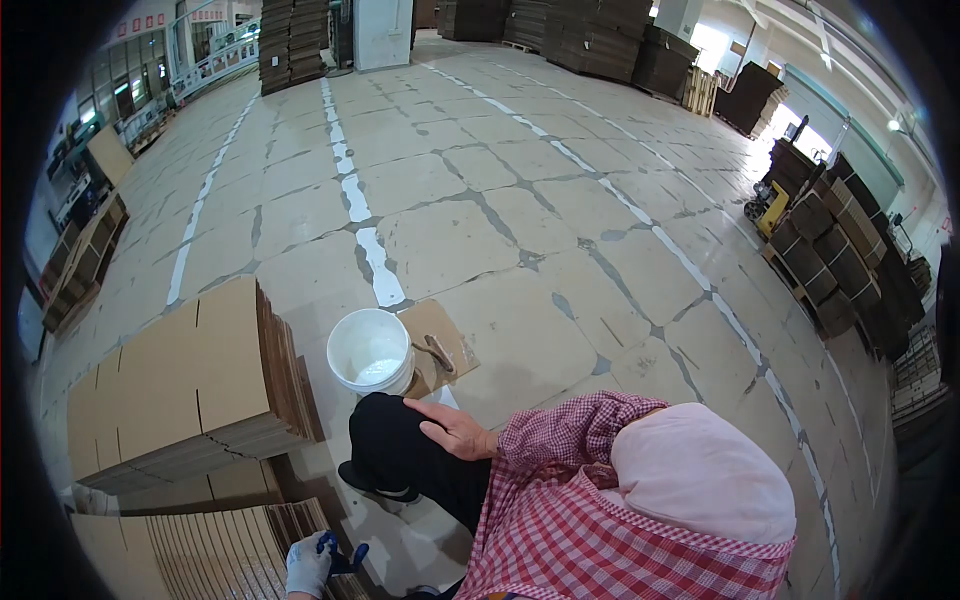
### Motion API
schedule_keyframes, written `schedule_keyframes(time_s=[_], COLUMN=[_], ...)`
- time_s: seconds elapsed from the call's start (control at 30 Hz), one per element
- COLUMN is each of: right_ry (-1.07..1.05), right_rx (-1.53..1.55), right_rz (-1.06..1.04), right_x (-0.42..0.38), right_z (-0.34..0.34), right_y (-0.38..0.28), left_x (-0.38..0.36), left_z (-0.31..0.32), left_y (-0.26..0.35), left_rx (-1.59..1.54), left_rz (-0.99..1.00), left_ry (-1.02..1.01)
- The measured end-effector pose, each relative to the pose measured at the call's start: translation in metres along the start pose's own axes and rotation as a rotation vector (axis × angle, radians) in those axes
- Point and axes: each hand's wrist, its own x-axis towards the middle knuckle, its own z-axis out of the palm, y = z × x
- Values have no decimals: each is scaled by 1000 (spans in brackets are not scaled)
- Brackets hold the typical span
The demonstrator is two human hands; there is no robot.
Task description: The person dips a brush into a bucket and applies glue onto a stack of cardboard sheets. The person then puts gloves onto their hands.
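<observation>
My left hand, in a white glove with blue fingertips, is at the right end of a fanned row of cardboard sheets. Its blue fingers are apart, with nothing visible between them. My right hand is bare and lies with fingers stretched out over my knee in black trousers. Just beyond that knee stands a white bucket with whitish stuff inside. Beside it a brush rests on a flat piece of cardboard on the floor.
A tall stack of flat cardboard stands at left, behind the fanned sheets. Far off are more cardboard stacks and a pillar. At right, bundled cardboard stands near a yellow pallet jack. White lines cross the patched floor.
</observation>
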Motion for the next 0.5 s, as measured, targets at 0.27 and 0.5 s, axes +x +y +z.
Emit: schedule_keyframes(time_s=[0.27, 0.5], right_ry=[4, 28], right_rx=[9, 25], right_rz=[17, 63], right_x=[0, 1], right_z=[2, 2], right_y=[2, 4], left_x=[-3, 0], left_z=[-1, 0], left_y=[5, 2], left_rx=[55, 84], left_rz=[18, 53], left_ry=[37, 10])
